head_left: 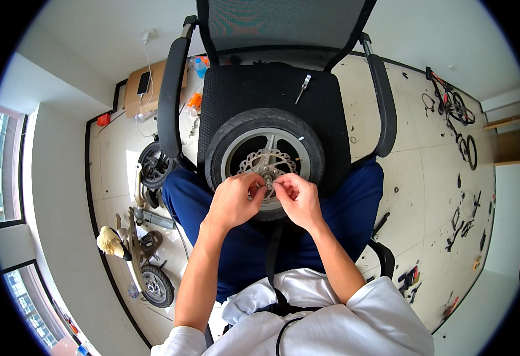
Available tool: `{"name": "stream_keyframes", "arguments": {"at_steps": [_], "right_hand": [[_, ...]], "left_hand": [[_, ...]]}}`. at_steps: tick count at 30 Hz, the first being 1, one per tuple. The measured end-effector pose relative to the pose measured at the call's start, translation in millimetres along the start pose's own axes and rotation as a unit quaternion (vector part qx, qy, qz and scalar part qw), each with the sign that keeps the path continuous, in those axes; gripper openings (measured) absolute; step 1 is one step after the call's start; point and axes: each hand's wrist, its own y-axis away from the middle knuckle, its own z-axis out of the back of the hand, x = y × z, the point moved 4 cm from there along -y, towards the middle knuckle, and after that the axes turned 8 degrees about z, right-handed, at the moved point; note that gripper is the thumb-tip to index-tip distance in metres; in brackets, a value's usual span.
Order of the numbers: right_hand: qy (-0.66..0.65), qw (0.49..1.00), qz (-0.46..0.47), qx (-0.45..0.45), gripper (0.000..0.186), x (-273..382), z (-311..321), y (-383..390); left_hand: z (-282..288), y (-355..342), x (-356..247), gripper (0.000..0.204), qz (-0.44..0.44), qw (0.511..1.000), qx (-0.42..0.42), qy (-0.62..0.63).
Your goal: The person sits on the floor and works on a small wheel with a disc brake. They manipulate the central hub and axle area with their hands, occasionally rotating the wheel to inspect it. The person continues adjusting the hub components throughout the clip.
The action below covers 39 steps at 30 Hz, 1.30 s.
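A small wheel with a black tyre (224,146) and grey spoked rim lies flat on the black chair seat (236,89), its near edge by my lap. On its upper face a silver brake disc (254,159) with a wavy edge surrounds the hub. My left hand (236,199) and my right hand (298,197) meet over the hub axle (268,177). Thumb and fingers of each are pinched together at the axle end, one hand on either side. Whatever small part sits between the fingertips is mostly hidden.
A silver-headed tool (303,89) lies on the seat beyond the wheel. Armrests (174,98) flank it. On the floor at left are another wheel (154,164) and a partly dismantled scooter (132,255). Bicycle parts (450,101) lie at right. A phone (144,83) rests on a cardboard box.
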Motion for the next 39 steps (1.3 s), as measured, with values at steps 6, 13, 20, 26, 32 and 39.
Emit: {"name": "stream_keyframes", "arguments": {"at_steps": [6, 13, 20, 26, 32, 39], "right_hand": [[-0.042, 0.998, -0.045, 0.016, 0.009, -12, -3, 8], [-0.061, 0.997, -0.055, 0.012, 0.008, -18, -9, 13], [-0.078, 0.995, -0.061, 0.007, 0.008, -10, -1, 3], [-0.065, 0.995, -0.065, 0.04, 0.007, -14, 0, 4], [-0.083, 0.995, -0.049, 0.032, 0.007, -10, 0, -4], [-0.078, 0.995, -0.027, 0.056, 0.011, -3, -2, -4]], "left_hand": [[-2, -3, 1, 0.011, 0.01, 1.0, -0.005, 0.03], [-4, -3, 1, 0.012, 0.002, 0.999, -0.023, 0.033], [-2, -2, 3, 0.011, 0.039, 0.999, 0.024, 0.023], [-2, -2, 0, 0.01, 0.011, 1.0, -0.012, 0.023], [-7, 1, 8, 0.011, 0.034, 0.998, 0.05, -0.02], [-14, 4, 12, 0.013, 0.04, 0.992, 0.073, -0.093]]}}
